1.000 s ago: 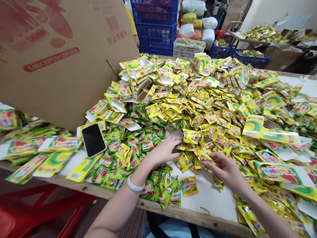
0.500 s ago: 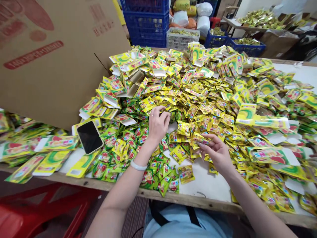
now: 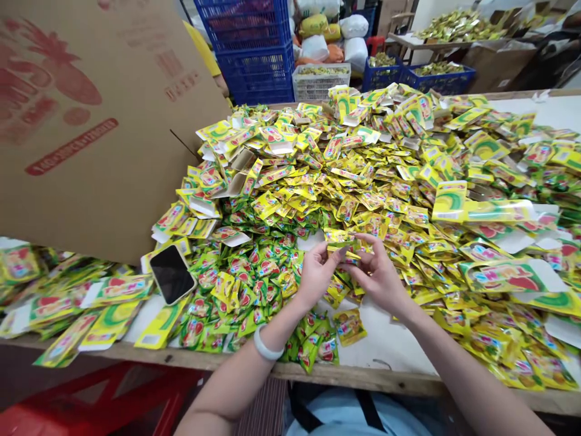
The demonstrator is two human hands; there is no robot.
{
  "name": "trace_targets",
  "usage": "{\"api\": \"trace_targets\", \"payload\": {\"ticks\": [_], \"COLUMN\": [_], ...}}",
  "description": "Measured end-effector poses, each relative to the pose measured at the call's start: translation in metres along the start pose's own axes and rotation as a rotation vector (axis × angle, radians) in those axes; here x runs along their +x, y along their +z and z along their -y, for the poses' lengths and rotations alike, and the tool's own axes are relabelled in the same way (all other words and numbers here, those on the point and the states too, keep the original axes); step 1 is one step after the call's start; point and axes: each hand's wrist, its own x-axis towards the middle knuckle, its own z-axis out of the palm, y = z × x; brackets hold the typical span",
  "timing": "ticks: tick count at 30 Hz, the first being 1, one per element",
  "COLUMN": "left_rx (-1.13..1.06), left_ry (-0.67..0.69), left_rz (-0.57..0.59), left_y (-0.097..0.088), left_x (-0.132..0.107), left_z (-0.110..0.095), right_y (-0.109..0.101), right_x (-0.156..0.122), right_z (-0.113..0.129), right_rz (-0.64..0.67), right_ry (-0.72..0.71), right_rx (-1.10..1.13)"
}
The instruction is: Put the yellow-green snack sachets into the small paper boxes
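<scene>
My left hand (image 3: 315,272) and my right hand (image 3: 380,275) meet over the middle of the table. Between them is a small bunch of yellow sachets (image 3: 344,249), gripped by the fingers of both hands; how many is hard to make out. Below the hands, a single yellow sachet (image 3: 349,327) lies flat on the white tabletop (image 3: 390,339). Green sachets with a red fruit print (image 3: 245,275) are heaped left of my left hand, which has a pale bangle at the wrist. Loose yellow sachets (image 3: 422,266) spread beside my right hand.
Printed flat cartons (image 3: 503,275) lie on the heap at right, with more along its back. A phone (image 3: 172,275) rests at left, near a large cardboard box (image 3: 113,139). Beyond the table stand blue crates (image 3: 254,66). A red stool (image 3: 104,396) is at lower left.
My left hand has come right and down from the heap to join my right hand, and now grips the yellow sachets too. The view has shifted slightly.
</scene>
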Motion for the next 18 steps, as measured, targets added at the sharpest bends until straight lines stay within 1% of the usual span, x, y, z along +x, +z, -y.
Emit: {"api": "trace_targets", "payload": {"ticks": [2,4,7,9,10,11,12,13,15,16,17,18], "left_rx": [0.006,0.012,0.115,0.295,0.416,0.546,0.682,0.818,1.074,1.192,1.300,1.379], "left_ry": [0.019,0.045,0.139,0.243,0.302,0.364,0.425,0.481,0.553,0.570,0.579,0.588], "left_rz": [-0.069,-0.117,-0.142,-0.136,-0.155,-0.205,-0.290,-0.417,-0.676,-0.750,-0.774,-0.774], "left_y": [0.002,0.008,0.013,0.005,-0.005,-0.018,-0.034,-0.052,-0.089,-0.105,-0.119,-0.128], "left_x": [-0.002,-0.008,-0.019,-0.021,-0.018,-0.012,-0.004,0.007,0.033,0.045,0.055,0.062], "left_z": [-0.003,-0.002,0.010,0.018,0.019,0.016,0.009,-0.001,-0.029,-0.045,-0.059,-0.072], "right_y": [-0.004,-0.006,-0.006,-0.005,-0.006,-0.007,-0.009,-0.011,-0.017,-0.019,-0.020,-0.021], "right_x": [0.000,0.000,-0.002,-0.005,-0.007,-0.009,-0.011,-0.012,-0.012,-0.011,-0.010,-0.009], "right_z": [0.007,0.009,0.002,-0.005,-0.010,-0.014,-0.019,-0.023,-0.033,-0.038,-0.042,-0.045], "right_rz": [-0.025,-0.042,-0.002,0.031,0.027,0.019,0.001,-0.022,-0.047,-0.049,-0.044,-0.039], "right_ry": [-0.030,-0.063,-0.051,-0.013,0.005,0.022,0.039,0.058,0.099,0.116,0.127,0.131], "right_rx": [-0.100,-0.146,-0.048,0.079,0.145,0.204,0.251,0.286,0.332,0.347,0.358,0.366]}}
